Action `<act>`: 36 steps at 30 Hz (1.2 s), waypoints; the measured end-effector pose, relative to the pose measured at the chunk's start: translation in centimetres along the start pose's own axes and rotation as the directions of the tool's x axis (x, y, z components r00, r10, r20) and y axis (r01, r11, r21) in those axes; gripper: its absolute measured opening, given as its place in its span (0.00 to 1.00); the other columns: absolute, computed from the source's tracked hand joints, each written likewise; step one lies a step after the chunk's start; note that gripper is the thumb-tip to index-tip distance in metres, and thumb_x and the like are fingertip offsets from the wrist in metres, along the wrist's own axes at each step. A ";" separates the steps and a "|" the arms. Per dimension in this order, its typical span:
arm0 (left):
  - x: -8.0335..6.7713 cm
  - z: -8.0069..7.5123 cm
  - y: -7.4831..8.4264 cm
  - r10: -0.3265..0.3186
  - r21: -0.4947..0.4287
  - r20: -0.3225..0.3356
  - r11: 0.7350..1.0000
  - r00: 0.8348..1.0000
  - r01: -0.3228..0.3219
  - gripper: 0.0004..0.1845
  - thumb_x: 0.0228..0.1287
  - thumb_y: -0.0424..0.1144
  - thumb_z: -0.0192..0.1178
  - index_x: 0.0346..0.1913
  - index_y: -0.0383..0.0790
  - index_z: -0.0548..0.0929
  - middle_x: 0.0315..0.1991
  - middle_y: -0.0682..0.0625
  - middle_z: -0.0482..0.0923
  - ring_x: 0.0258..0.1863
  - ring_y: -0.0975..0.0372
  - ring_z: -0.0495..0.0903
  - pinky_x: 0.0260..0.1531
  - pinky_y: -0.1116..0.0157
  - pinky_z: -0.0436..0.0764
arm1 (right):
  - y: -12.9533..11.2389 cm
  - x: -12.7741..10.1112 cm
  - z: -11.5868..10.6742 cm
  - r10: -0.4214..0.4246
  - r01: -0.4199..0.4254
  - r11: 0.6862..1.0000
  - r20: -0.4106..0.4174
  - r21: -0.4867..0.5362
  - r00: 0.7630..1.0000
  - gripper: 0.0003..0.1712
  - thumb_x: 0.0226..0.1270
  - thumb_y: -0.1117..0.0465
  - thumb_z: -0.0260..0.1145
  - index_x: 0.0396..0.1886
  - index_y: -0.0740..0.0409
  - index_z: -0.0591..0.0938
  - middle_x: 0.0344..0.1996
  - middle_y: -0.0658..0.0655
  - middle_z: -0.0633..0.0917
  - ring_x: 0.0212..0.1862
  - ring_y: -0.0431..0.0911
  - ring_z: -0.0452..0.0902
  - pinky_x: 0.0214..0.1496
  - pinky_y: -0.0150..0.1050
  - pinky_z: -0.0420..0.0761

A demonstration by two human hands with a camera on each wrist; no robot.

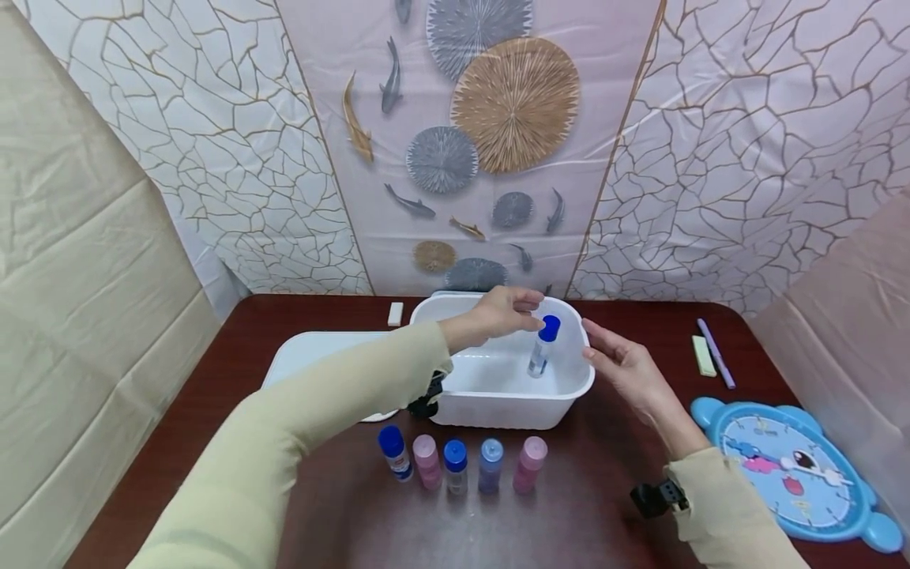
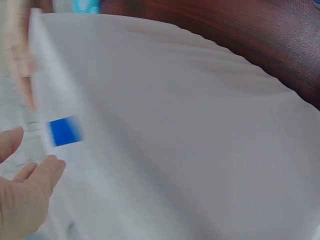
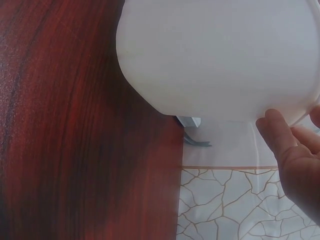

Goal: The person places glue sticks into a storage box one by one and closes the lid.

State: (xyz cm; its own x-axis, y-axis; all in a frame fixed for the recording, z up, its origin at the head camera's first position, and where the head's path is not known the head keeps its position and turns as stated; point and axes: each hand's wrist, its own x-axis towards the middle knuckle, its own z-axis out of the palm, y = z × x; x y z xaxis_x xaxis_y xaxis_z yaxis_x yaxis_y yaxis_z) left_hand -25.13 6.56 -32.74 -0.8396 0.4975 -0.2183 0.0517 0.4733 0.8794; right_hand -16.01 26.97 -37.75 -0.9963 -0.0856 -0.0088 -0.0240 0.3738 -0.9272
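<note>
— What's in the tub (image 1: 498,399)?

— One bottle (image 1: 542,348), standing near the right wall, tilted a little. Clear body, blue cap. Nothing else in there that I can see.

— Is the left hand (image 1: 498,314) holding it?

— Fingers are just beside the cap, loosely spread, thumb and forefinger apart. From the left wrist view the cap is a blue blur off the fingertips (image 2: 50,167), not pinched. I'd say it has let go, or barely touches.

— And the right hand (image 1: 626,370)?

— Open, fingers relaxed, at the tub's right rim. The right wrist view shows a fingertip (image 3: 272,127) against the rim's edge. It grips nothing.

— What else is on the table (image 1: 604,490)?

— A row of five bottles (image 1: 460,465) in front of the tub: blue caps and pink ones. The white lid (image 1: 313,356) lies left of the tub, partly under the left sleeve. An eraser (image 1: 395,313) sits behind it. Off right, a green block (image 1: 704,356), a purple pen (image 1: 715,352), and a blue clock (image 1: 792,478) near the right wrist.

— Anything in the way?

— The left forearm crosses over the tub's front left corner.
</note>
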 end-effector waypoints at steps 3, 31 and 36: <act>-2.1 -1.9 0.5 0.075 -0.064 0.054 0.995 0.996 -0.071 0.26 0.61 0.33 0.62 0.63 0.38 0.72 0.61 0.43 0.73 0.60 0.56 0.73 0.56 0.66 0.75 | 0.0 0.1 -0.1 -0.010 0.010 1.000 -0.009 -0.009 1.000 0.34 0.71 0.59 0.57 0.72 0.60 0.57 0.68 0.68 0.64 0.65 0.61 0.65 0.56 0.36 0.74; -16.6 -8.8 -14.3 0.283 -0.343 0.336 0.925 0.898 -0.163 0.26 0.57 0.38 0.67 0.51 0.21 0.72 0.48 0.39 0.77 0.47 0.61 0.78 0.47 0.68 0.80 | 0.1 -0.2 -0.1 -0.003 0.003 1.000 -0.004 -0.012 1.000 0.35 0.71 0.54 0.56 0.73 0.59 0.56 0.67 0.69 0.64 0.50 0.26 0.70 0.48 0.25 0.78; -16.8 -8.4 -15.0 0.333 -0.408 0.360 0.896 0.871 -0.174 0.26 0.57 0.34 0.66 0.51 0.18 0.69 0.47 0.41 0.76 0.44 0.64 0.78 0.47 0.71 0.79 | 0.2 0.0 0.2 -0.006 0.006 1.000 0.004 0.000 1.000 0.36 0.71 0.53 0.55 0.73 0.59 0.55 0.67 0.69 0.64 0.50 0.25 0.69 0.49 0.24 0.77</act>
State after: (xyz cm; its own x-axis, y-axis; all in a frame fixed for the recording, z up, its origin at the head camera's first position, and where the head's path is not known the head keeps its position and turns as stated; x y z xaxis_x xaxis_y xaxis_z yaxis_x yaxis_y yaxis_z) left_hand -16.37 -15.02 -38.68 -0.5198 0.8529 -0.0493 -0.0277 0.0409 0.9988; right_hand -15.96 26.82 -37.97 -0.9958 -0.0909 -0.0050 -0.0295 0.3734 -0.9272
